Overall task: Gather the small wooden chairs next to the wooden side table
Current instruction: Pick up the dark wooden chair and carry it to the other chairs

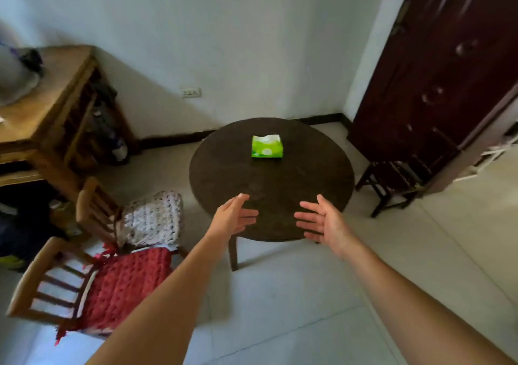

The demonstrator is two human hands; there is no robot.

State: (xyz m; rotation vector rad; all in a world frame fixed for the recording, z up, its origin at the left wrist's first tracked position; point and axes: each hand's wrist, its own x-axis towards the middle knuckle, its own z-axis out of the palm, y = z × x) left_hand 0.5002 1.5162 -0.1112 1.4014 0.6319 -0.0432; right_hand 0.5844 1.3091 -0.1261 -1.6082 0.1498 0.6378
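Observation:
Two small wooden chairs stand side by side at the left, beside the wooden side table (47, 104). The nearer chair (42, 280) carries a red knitted cushion, the farther chair (92, 210) a white one. A third small dark chair (392, 179) stands at the right, by the dark door. My left hand (234, 216) and my right hand (325, 220) reach out over the near edge of the round dark table (269, 179), palms facing each other, fingers straight, holding nothing.
A green tissue pack (266, 146) lies on the round table. The dark wooden door (437, 64) fills the right side. Bags and bottles sit under the side table. Pale floor tiles stretch in front and to the right.

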